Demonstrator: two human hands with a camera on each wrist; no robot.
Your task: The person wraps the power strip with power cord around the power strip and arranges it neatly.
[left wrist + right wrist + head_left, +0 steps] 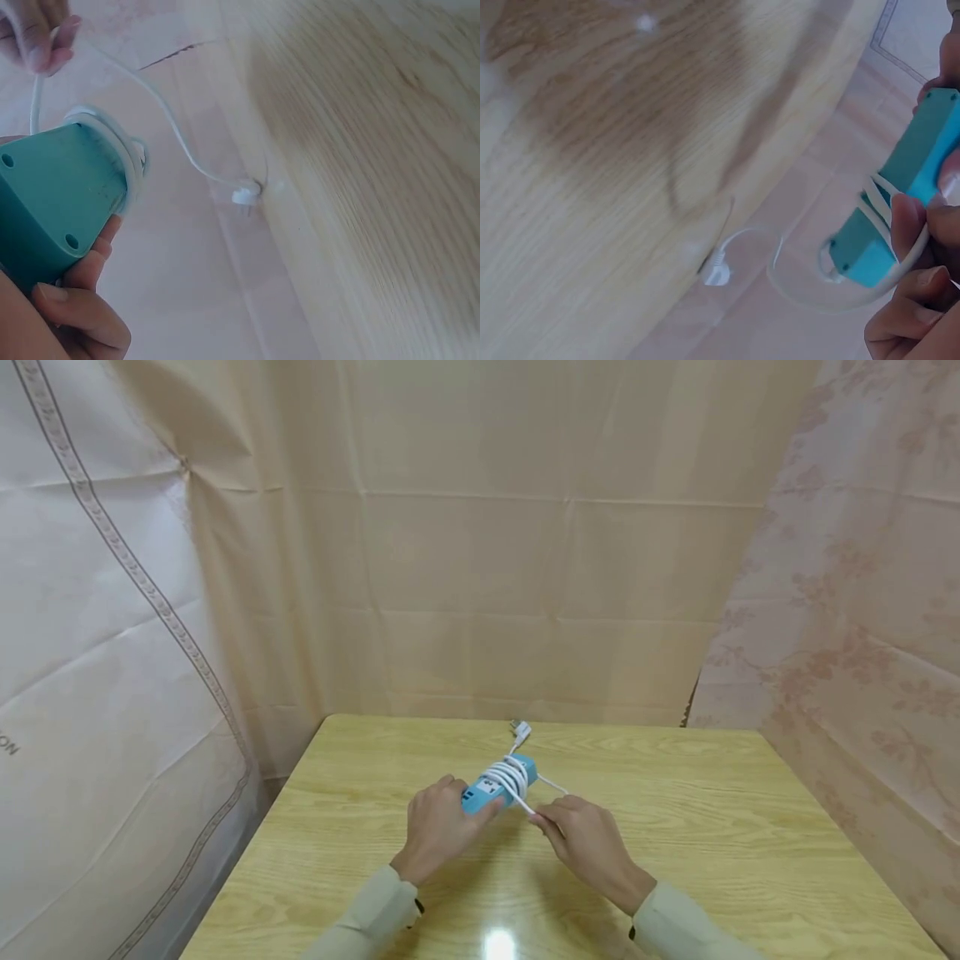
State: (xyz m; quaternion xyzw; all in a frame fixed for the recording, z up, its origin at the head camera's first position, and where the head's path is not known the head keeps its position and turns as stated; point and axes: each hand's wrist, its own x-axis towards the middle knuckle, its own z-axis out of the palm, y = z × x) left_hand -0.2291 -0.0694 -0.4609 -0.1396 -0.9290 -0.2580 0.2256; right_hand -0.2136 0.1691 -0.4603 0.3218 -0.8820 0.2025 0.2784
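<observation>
Power strip [474, 802]: turquoise-blue block, held slanting over the tabletop [675, 835], roughly in line with the middle of the far edge, well in from both side edges. Upper side carries a white socket panel [487, 787] with dark openings; underside plain teal, round recessed holes [71, 241] near its corners. White cord [513, 777] wound round the farther half in several close loops. Left hand [438, 827]: grip curled round the nearer end. Right hand [588, 842]: grip pinching the cord just beside the strip. Slack run curves on to the white plug [522, 732] at the far edge, near its middle.
</observation>
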